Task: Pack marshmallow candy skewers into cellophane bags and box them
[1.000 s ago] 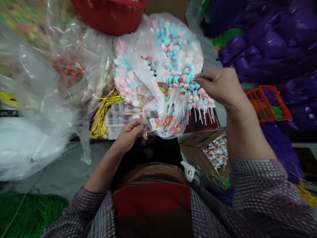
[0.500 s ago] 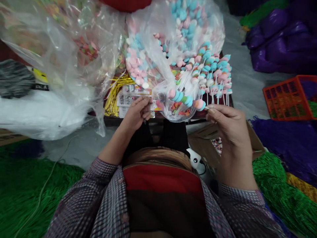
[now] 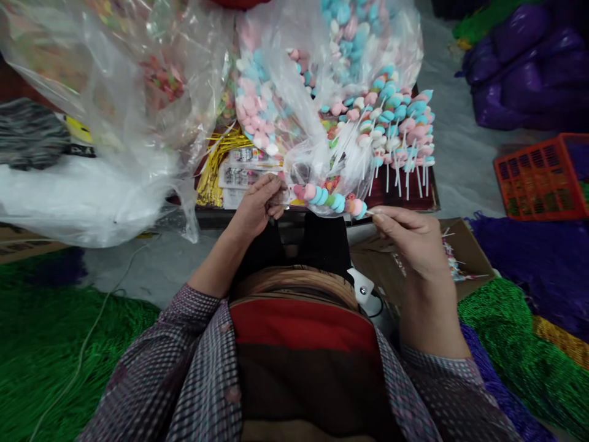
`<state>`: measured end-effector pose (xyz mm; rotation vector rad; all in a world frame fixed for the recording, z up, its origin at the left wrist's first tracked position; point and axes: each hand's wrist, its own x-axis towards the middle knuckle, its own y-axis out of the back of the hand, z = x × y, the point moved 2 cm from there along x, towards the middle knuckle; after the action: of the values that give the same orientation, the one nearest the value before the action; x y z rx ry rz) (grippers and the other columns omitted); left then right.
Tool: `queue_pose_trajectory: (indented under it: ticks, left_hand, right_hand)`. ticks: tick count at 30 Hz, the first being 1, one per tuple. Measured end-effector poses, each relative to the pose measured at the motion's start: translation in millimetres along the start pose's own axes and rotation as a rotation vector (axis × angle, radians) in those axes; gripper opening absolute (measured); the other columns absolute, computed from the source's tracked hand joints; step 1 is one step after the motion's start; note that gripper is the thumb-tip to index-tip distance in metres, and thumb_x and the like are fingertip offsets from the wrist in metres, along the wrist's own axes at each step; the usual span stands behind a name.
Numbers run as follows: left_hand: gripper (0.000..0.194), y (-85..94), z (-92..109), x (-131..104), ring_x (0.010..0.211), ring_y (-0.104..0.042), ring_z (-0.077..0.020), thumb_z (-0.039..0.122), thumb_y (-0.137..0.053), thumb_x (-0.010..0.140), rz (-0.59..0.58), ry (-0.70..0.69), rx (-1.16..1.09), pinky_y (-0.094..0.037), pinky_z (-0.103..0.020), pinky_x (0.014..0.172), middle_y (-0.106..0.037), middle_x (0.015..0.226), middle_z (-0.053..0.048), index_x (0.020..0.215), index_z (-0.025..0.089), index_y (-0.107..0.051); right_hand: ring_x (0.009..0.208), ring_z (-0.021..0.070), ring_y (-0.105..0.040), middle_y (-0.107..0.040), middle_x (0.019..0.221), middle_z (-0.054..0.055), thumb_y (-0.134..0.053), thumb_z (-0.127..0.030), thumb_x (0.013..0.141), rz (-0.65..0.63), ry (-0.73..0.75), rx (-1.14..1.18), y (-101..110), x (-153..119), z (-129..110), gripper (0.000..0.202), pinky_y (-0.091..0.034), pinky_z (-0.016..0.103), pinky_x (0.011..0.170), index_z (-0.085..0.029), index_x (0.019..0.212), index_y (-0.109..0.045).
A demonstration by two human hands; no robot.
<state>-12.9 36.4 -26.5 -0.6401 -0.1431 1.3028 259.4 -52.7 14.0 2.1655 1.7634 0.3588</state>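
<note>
My right hand pinches the white stick of a candy skewer, which is held nearly level and strung with pink, blue and green soft candies. The skewer's far tip points at my left hand, whose fingers are closed at the edge of a clear plastic sleeve. The tip looks darker there, as if seen through the plastic. Printed clear sleeves lie beside my left hand, next to gold twist ties. Behind the skewer sits an open clear bag with small colourful candies.
Finished candy skewers are piled at the table's right. Big bags of pink and blue candies and other sweets stand behind. A cardboard box is low at right, near an orange crate. Green fringe material covers the left floor.
My right hand has moved left and slightly down, bringing the skewer's tip up to my left hand at the sleeve. The left hand has stayed nearly in place.
</note>
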Motion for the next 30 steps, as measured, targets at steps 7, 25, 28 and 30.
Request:
queue_pose_trajectory:
  ticks: [7, 25, 28, 30]
  left_hand:
    - [0.04, 4.2, -4, 0, 0.04, -0.031, -0.0019, 0.049, -0.083, 0.076, -0.037, -0.008, 0.153, -0.03, -0.017, 0.037, -0.044, 0.057, 0.009, 0.074, 0.02, -0.055]
    - [0.034, 13.6, 24, -2, 0.067, -0.06, -0.0121, 0.054, -0.068, 0.09, 0.004, -0.437, 0.726, -0.047, -0.023, 0.06, -0.055, 0.064, 0.001, 0.085, 0.021, -0.071]
    - [0.035, 10.8, 13, 9, 0.077, -0.064, -0.0145, 0.054, -0.066, 0.092, 0.025, -0.459, 0.756, -0.051, -0.026, 0.07, -0.062, 0.072, -0.001, 0.086, 0.02, -0.072]
    - [0.035, 14.1, 1, 24, 0.075, -0.063, -0.0145, 0.055, -0.064, 0.093, 0.121, -0.484, 0.702, -0.051, -0.026, 0.069, -0.06, 0.071, 0.0, 0.088, 0.022, -0.072]
  right_hand:
    - [0.083, 0.0203, -0.077, -0.083, 0.089, 0.0, -0.079, -0.035, 0.08, -0.019, 0.081, -0.111, 11, 1, 3, 0.01, -0.063, 0.038, 0.082, -0.031, 0.087, -0.084]
    - [0.049, 0.0076, -0.044, -0.06, 0.056, -0.004, -0.086, -0.041, 0.072, 0.041, -0.064, 0.224, 5, -4, 14, 0.018, -0.033, 0.026, 0.048, -0.026, 0.082, -0.082]
    - [0.047, 0.0076, -0.043, -0.057, 0.055, -0.005, -0.087, -0.044, 0.072, 0.085, -0.051, 0.251, -6, -1, 16, 0.022, -0.034, 0.026, 0.047, -0.025, 0.082, -0.08]
    - [0.047, 0.0075, -0.041, -0.054, 0.053, -0.006, -0.086, -0.048, 0.072, 0.122, -0.056, 0.298, -22, 4, 22, 0.026, -0.035, 0.025, 0.047, -0.025, 0.082, -0.078]
